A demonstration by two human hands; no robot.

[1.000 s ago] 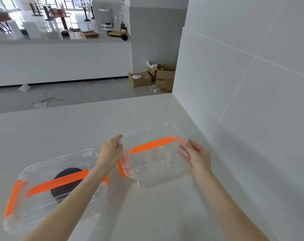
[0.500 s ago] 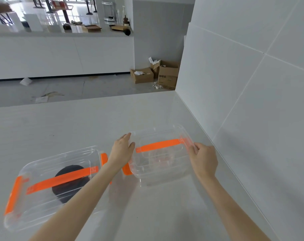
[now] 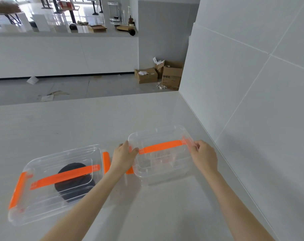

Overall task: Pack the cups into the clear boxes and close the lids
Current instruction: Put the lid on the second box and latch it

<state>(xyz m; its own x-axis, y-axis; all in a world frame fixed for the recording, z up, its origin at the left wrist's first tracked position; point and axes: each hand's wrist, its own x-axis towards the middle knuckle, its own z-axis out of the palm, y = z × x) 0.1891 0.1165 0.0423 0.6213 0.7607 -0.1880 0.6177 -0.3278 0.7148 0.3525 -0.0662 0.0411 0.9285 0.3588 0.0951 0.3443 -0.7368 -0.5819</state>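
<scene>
— What's on the white counter (image 3: 147, 119) by the tiled wall (image 3: 252, 84)?

— Two clear boxes with orange handles. The left box (image 3: 57, 181) holds a dark cup (image 3: 74, 186), lid on.

— The hands?

— The left hand (image 3: 124, 158) and right hand (image 3: 204, 156) clamp opposite ends of the right box (image 3: 162, 153).

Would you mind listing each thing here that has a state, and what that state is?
Left box: lid on, both orange end clips down, dark round thing inside.
Right box: lid on, handle flat; contents too clear to make out.
Left hand: pressed against the right box's left end.
Right hand: fingertips on the right box's right end clip.
Cardboard boxes on the floor: flaps open.
</scene>
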